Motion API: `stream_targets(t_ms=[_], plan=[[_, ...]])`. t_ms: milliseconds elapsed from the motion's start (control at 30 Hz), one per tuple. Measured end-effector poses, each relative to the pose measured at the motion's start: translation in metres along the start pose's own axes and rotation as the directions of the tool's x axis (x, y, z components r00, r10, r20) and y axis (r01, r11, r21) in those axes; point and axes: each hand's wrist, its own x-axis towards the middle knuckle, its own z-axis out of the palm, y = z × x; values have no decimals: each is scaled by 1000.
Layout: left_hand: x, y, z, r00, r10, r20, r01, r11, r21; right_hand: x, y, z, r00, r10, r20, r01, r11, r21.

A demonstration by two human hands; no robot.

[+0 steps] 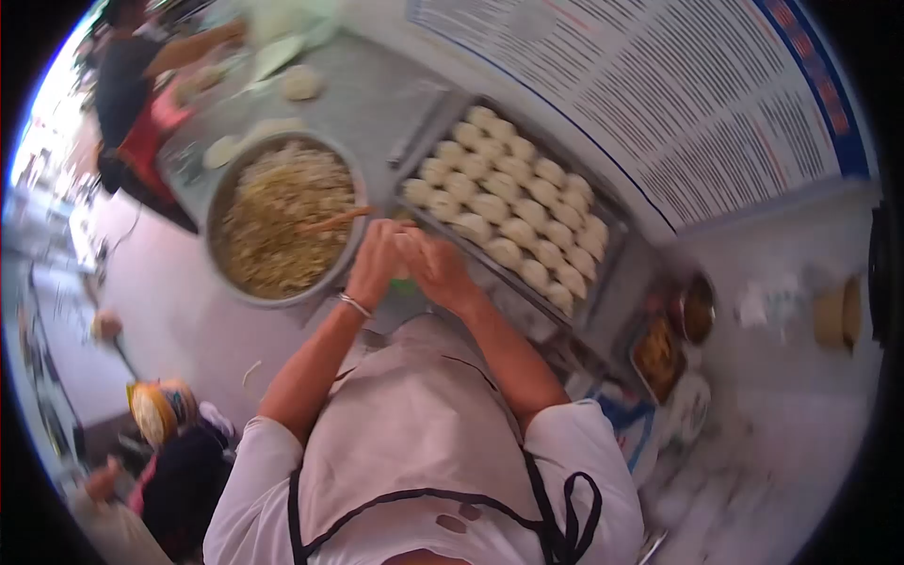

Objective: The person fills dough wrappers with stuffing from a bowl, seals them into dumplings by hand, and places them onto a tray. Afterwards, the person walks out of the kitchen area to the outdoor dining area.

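My left hand (378, 259) and my right hand (439, 271) meet in front of my apron, fingers bent and pressed together. Between them a pale bit of dough (405, 247) shows, mostly hidden by the fingers. Just left of my hands stands a big metal bowl (215, 247) of chopped yellowish filling (282, 212), with a wooden spoon (331, 220) resting in it. Right of them, a metal tray (603, 275) carries rows of folded white dumplings (504, 186). Something green (403, 285) peeks out below my hands.
Flat dough rounds (301, 83) lie on the metal table (377, 85) beyond the bowl. A person in a red apron (141, 155) works at its far left, and another person (188, 480) is lower left. Food containers (657, 358) stand at right, below a printed wall poster (650, 85).
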Motion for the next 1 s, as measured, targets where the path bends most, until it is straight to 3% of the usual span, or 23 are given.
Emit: stream_targets(t_ms=[33, 100, 133, 233, 267, 300, 333, 367, 433, 467, 533, 633, 733, 833, 1000], plan=[[6, 16, 23, 991, -124, 57, 132, 971, -197, -13, 11, -20, 999, 24, -30, -20, 992, 123], [12, 50, 53, 909, -355, 220, 417, 760, -498, -49, 26, -57, 927, 367, 79, -366, 837, 406], [13, 56, 65, 920, -270, 285, 375, 817, -438, -65, 34, -70, 853, 491, 175, -502, 685, 529], [19, 81, 93, 906, -240, 350, 373, 844, -387, -119, 79, -129, 783, 579, 228, -523, 415, 745], [19, 86, 95, 901, -249, 355, 385, 837, -389, -140, 94, -154, 896, 443, 33, -368, 698, 615], [18, 84, 98, 896, -264, 357, 400, 830, -389, -158, 104, -176, 870, 489, -66, -351, 707, 614], [18, 79, 100, 891, -280, 357, 414, 823, -387, -175, 114, -199, 833, 529, -163, -337, 718, 609], [17, 73, 100, 886, -299, 356, 430, 816, -386, -189, 122, -215, 623, 772, -126, -412, 462, 785], [14, 60, 97, 877, -329, 351, 453, 811, -371, -219, 150, -248, 574, 737, -357, -621, 676, 397], [14, 55, 95, 872, -342, 351, 462, 812, -356, -229, 164, -258, 564, 714, -416, -683, 686, 251], [12, 48, 91, 867, -357, 349, 471, 816, -336, -239, 178, -269, 564, 640, -522, -771, 634, -55], [8, 44, 86, 876, -358, 323, 459, 824, -332, -238, 186, -266, 647, 612, -454, -761, 484, -432], [5, 43, 77, 889, -361, 283, 445, 827, -344, -219, 174, -254, 509, 728, -459, -836, 291, -465], [3, 35, 64, 889, -368, 273, 447, 827, -341, -215, 174, -242, 473, 776, -418, -802, 182, -569], [-7, 13, 35, 905, -343, 252, 420, 815, -399, -216, 173, -231, 454, 761, -463, -803, 125, -583]])
